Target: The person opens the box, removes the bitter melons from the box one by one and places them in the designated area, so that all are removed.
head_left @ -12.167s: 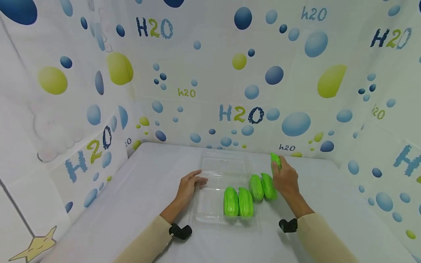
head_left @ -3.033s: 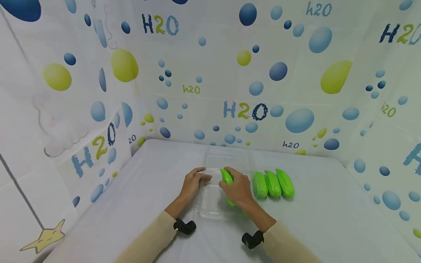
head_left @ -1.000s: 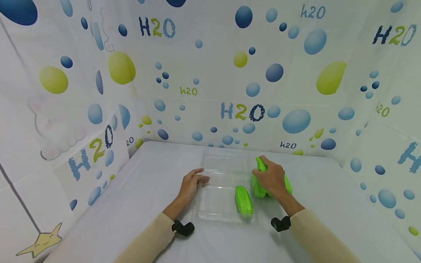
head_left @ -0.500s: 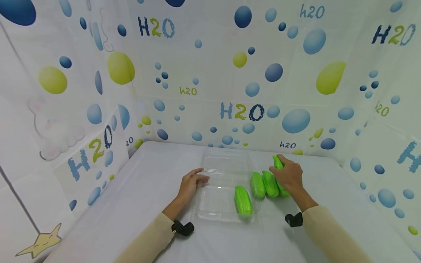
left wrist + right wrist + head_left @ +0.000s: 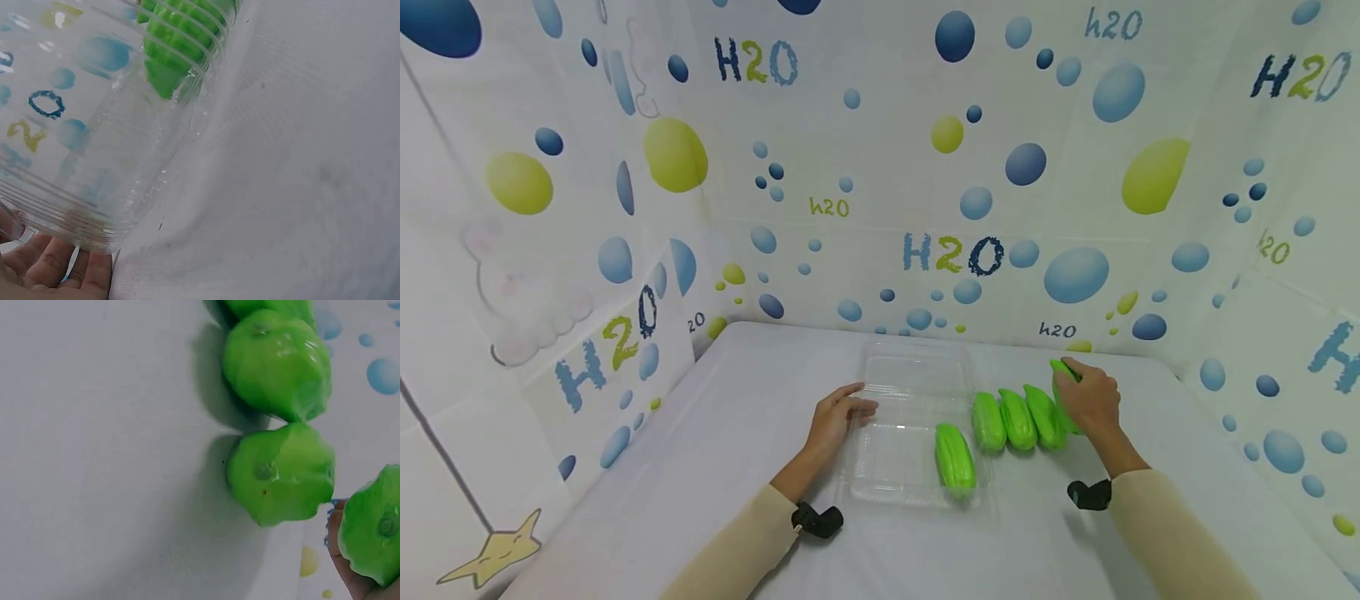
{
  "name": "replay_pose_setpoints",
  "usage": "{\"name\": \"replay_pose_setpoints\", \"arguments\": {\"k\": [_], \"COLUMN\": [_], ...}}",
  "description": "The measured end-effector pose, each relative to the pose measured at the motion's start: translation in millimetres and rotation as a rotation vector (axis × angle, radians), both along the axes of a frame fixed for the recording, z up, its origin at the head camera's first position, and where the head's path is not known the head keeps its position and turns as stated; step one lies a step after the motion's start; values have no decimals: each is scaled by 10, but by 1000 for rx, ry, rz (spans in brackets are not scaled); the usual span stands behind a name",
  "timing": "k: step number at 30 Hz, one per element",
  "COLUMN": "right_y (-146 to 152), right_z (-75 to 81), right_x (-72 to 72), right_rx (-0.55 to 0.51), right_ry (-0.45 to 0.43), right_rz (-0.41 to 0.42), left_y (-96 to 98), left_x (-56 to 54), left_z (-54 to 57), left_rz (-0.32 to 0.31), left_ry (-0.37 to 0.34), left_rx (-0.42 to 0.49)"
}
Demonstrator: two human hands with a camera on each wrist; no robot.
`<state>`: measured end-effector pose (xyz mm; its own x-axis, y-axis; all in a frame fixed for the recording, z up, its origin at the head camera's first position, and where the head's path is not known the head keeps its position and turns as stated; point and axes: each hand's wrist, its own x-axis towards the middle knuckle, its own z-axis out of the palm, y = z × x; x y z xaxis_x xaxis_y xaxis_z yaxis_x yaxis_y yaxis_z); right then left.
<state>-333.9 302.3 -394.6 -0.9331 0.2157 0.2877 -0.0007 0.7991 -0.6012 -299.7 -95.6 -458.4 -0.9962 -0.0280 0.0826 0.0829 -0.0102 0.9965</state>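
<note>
A clear plastic clamshell box [image 5: 880, 467] lies opened flat, its lid [image 5: 913, 367] at the back. My left hand [image 5: 835, 425] grips the box's left wall; in the left wrist view its fingers [image 5: 56, 259] show against the ribbed plastic. One bright green, ribbed bitter melon [image 5: 956, 460] lies at the box's right side. My right hand [image 5: 1093, 400] holds another bitter melon [image 5: 375, 525] at the right end of a row. That row, just right of the box, has three bitter melons side by side: one [image 5: 988, 422], a second [image 5: 1017, 419] and a third [image 5: 1043, 417].
White cloth covers the table [image 5: 737, 400]. A white curtain [image 5: 880, 167] printed with blue and green bubbles and "H2O" stands behind the table and along both sides. Black wrist cameras [image 5: 817, 520] sit on both sleeves.
Three seconds ago my right hand had this bitter melon over the box; it has carried it right, past the row, to the row's right end. The left hand stays at the box.
</note>
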Motion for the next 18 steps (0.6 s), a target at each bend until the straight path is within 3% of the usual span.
{"name": "replay_pose_setpoints", "arguments": {"k": [6,9,12,18], "right_y": [87,99,113,192], "right_z": [-43,-57,-69,-122], "right_x": [-36,-50,-49,-38], "right_rx": [-30,-23,-16,0], "right_ry": [-81,-125,-154,-193], "right_rz": [26,38,39,24], "left_y": [-12,-16,-19,-4], "left_x": [169,207,157,-9], "left_z": [255,314,251,7], "left_rz": [-23,-19,-26,-5], "left_ry": [-13,-11,-4,-12], "left_rx": [12,-5,4,20]}}
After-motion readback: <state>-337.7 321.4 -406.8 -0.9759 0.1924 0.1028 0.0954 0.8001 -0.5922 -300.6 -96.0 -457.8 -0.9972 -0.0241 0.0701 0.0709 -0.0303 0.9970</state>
